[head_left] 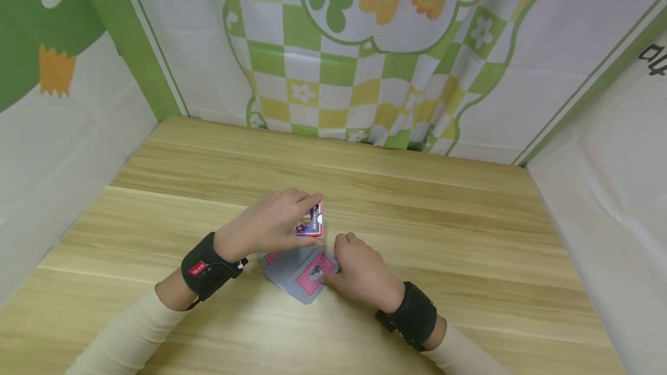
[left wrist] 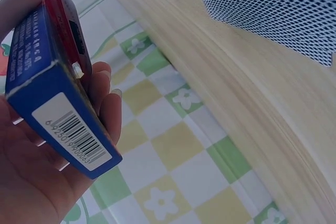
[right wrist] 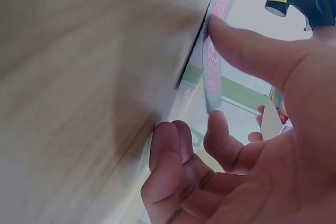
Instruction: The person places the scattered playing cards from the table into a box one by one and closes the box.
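Observation:
My left hand (head_left: 268,221) grips a small blue and red playing-card box (head_left: 312,220) by its sides, above the table. In the left wrist view, the box's blue end with a white barcode label (left wrist: 73,132) faces the camera. Red-backed playing cards (head_left: 289,288) with pale borders lie spread just below the box. With thumb and index finger my right hand (head_left: 365,274) pinches a playing card (right wrist: 212,77) at its edge; how many it holds I cannot tell. Its other fingers curl close to the tabletop, and the left hand partly covers the box.
The cards lie on a light wood-grain table (head_left: 443,230). Behind it hangs a green, yellow and white checked cloth (head_left: 333,80). White panels (head_left: 615,149) stand along both sides. Each wrist wears a black strap (head_left: 414,316).

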Motion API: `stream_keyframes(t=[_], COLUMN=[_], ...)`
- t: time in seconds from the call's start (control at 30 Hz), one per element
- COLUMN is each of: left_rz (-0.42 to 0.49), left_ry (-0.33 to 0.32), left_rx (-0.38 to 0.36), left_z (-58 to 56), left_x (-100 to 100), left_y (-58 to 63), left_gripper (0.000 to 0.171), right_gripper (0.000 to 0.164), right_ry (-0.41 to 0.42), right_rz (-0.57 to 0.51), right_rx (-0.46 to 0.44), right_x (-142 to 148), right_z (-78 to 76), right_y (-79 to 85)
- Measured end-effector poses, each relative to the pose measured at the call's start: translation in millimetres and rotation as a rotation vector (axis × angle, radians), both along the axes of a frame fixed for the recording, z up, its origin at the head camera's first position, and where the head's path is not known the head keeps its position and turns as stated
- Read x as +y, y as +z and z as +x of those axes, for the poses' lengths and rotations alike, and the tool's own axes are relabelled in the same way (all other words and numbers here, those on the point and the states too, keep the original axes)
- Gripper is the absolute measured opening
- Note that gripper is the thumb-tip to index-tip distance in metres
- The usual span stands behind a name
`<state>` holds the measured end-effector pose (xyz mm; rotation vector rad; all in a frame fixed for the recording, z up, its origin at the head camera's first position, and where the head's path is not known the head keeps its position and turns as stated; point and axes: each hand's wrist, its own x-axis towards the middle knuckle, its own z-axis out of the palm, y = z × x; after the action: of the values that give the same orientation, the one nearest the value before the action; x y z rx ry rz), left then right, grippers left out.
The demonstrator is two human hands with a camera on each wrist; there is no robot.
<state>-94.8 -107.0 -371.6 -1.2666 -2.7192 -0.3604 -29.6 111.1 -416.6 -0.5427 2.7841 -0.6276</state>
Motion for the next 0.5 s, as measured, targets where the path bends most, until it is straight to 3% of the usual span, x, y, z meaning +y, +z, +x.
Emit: stream_keyframes(t=[0.3,0.5], left_rz=[-0.021,-0.032], left_ry=[0.003,0.010], left_rx=[-0.004,-0.029], left_z=[-0.1,-0.6], left_x=[1.4,1.2], left_y=[-1.3,-0.3], left_gripper=[0.082,0.084], right_gripper=[0.025,0.006], right_ry=[-0.018,0.042], right_rz=[-0.081,-0.209], right_rx=[-0.096,-0.238], right_x=[2.8,9.0], right_z=[-2.9,-7.1], right_y=[2.5,8.8])
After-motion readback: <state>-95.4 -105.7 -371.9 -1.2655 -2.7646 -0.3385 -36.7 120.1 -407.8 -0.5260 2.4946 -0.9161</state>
